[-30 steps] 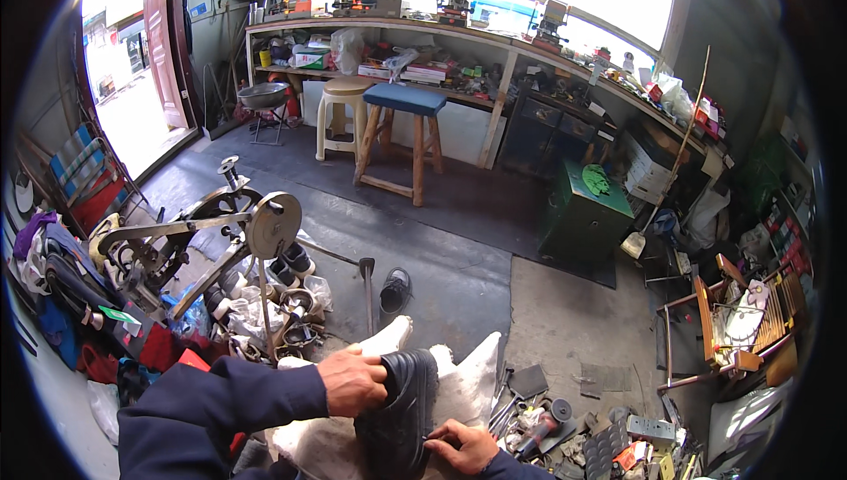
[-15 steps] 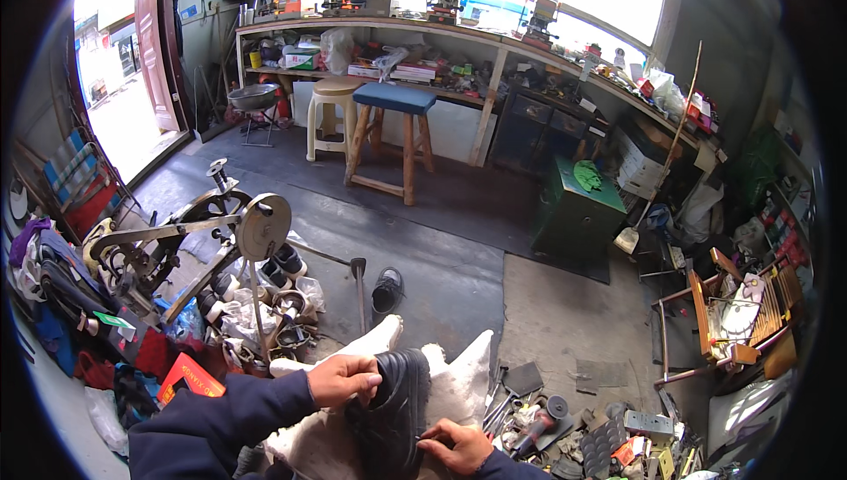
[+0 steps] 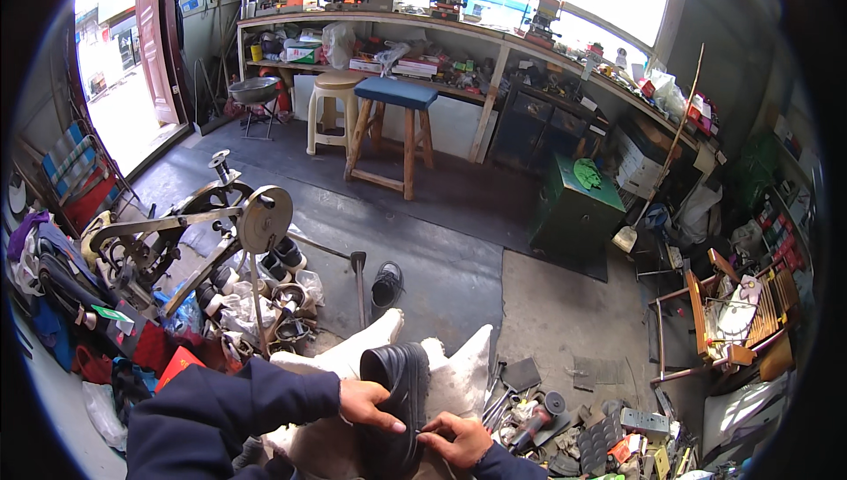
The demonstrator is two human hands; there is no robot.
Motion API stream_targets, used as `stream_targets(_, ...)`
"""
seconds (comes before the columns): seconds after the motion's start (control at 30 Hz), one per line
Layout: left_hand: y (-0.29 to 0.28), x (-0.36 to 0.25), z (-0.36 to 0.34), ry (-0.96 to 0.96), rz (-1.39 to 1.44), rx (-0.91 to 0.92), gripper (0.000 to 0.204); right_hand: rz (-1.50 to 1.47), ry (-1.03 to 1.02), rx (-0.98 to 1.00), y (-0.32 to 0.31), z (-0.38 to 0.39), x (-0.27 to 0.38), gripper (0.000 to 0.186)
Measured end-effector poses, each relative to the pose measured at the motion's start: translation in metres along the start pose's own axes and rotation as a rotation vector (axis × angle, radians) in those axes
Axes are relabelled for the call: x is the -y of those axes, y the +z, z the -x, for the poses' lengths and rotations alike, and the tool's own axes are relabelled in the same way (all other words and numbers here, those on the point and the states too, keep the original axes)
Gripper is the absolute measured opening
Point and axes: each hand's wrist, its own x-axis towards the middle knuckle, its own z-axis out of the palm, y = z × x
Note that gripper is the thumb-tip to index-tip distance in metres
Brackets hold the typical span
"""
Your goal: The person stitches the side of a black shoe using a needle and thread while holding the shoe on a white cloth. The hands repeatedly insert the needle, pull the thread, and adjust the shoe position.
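A black shoe (image 3: 399, 385) rests in my lap, its opening pointing away from me and its sole edge along the right side. My left hand (image 3: 367, 405) grips its left side, thumb lying across the upper. At the shoe's right edge, my right hand (image 3: 455, 438) has thumb and forefinger pinched together; whatever sits between them is too small to make out. A pale, worn cover (image 3: 463, 374) spreads over my legs beneath the shoe. Another black shoe (image 3: 386, 286) stands on the floor ahead.
To the left stands a hand-cranked machine with a round wheel (image 3: 265, 218), beside piled shoes (image 3: 287, 255). Tools and scraps, including a rubber pad (image 3: 603, 450), litter the floor at right. Farther off are a blue-topped stool (image 3: 396, 93), a green box (image 3: 575, 206) and a long workbench (image 3: 397, 19).
My left hand has moved from the rim of the shoe's opening down along its upper, nearer my right hand. The right hand stays pinched at the shoe's edge.
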Motion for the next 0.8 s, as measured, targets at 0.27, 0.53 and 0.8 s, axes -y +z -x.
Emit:
stream_targets(0.27,0.005,-0.003,0.004,0.068,0.055,-0.019,0.081,-0.031,0.046,-0.088,0.006,0.003,0.011,0.02)
stream_targets(0.53,0.014,-0.007,0.014,0.02,0.027,-0.162,0.066,0.372,-0.063,-0.074,0.007,-0.002,0.044,0.021)
stream_targets(0.8,0.015,-0.015,0.018,-0.15,-0.037,-0.199,0.066,0.266,0.105,0.058,-0.005,-0.012,0.041,0.052)
